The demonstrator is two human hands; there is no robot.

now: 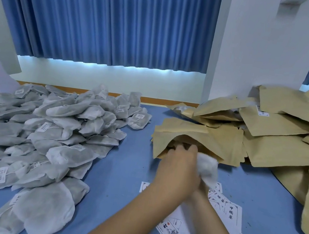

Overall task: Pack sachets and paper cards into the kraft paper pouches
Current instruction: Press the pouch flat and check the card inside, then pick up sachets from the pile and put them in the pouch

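My left hand (178,168) grips the open mouth of a kraft paper pouch (202,138) lying on the blue table, its fingers curled over the pouch's lower edge. Mostly hidden behind it, my right hand (201,189) holds a crumpled white sachet (208,168) right at the pouch's mouth. Several printed white paper cards (232,214) lie scattered under my forearms. A big heap of grey-white sachets (47,131) with barcode labels covers the table's left side.
A loose pile of kraft pouches (291,137) fills the right side, against a white pillar (259,52). Blue curtains (104,19) hang behind the table. A strip of bare blue table top (132,153) runs between the sachet heap and the pouches.
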